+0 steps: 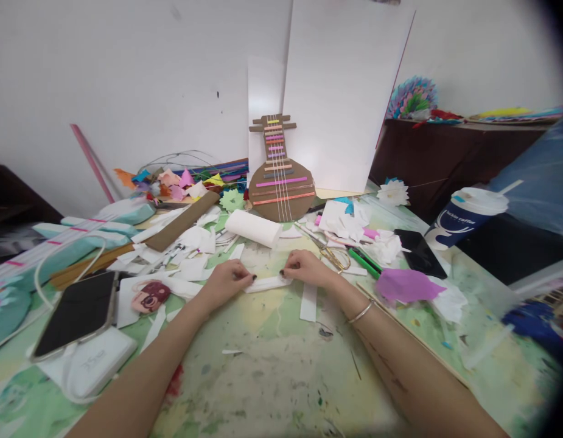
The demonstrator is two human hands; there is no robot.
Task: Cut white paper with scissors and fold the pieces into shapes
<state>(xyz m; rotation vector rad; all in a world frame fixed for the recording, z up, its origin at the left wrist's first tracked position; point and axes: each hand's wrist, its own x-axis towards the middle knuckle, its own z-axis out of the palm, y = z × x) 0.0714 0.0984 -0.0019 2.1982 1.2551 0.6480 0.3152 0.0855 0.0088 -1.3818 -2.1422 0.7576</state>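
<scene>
Between my hands a narrow strip of white paper lies low over the table. My left hand pinches its left end between thumb and finger. At the other end, my right hand is closed on the strip in the same way. A white paper roll lies just behind the strip. Beneath my right wrist is a flat white paper piece. Gold-handled scissors lie behind my right hand, near a green pen.
A cardboard lute leans at the back against white boards. To the right are a purple paper piece, a black phone and a coffee cup. A phone rests on a white power bank at left.
</scene>
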